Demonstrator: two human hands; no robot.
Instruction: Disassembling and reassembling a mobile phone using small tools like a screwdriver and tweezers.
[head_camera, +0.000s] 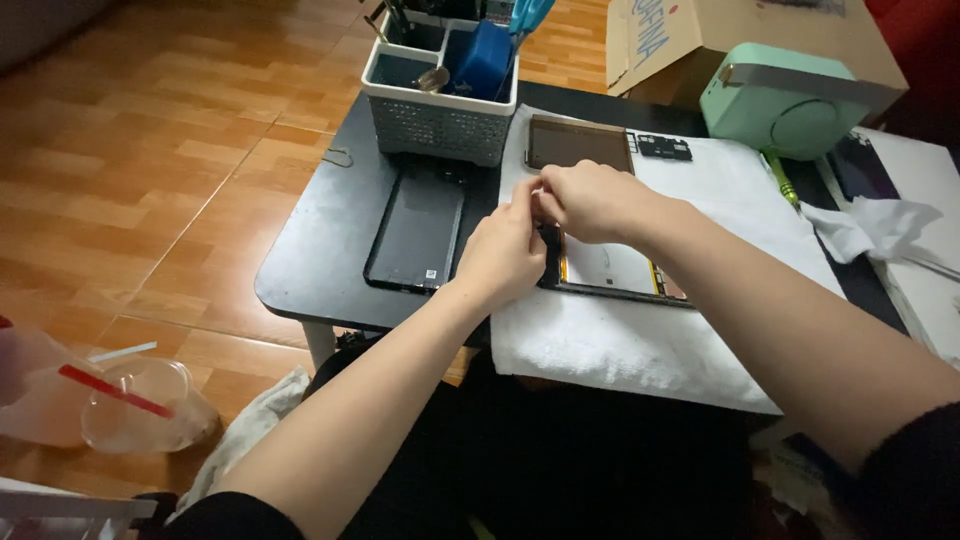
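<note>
On the black counter (320, 260) a grey slotted tool caddy (437, 120) stands behind a detached dark screen panel (417, 230), a mint-green box-shaped device (780, 100) sits beside a cardboard box (700, 30), and clear plastic cups (140, 405) rest on the wooden floor (150, 150).

Your left hand (503, 255) and right hand (590, 200) meet over the top end of an opened tablet (615, 270) lying on a white towel (640, 340), fingertips pinched close together on something too small to make out. The towel covers the right part of the black tabletop (320, 250). Just left of your left hand lies a dark screen panel (417, 230), flat on the bare tabletop. Behind it stands a white slotted basket (435, 120) holding tools. Beyond your hands rest a brown panel (578, 143) and a small black circuit board (664, 148). A mint-green device (780, 100) sits at the far right, a green screwdriver (781, 180) beside it.
</note>
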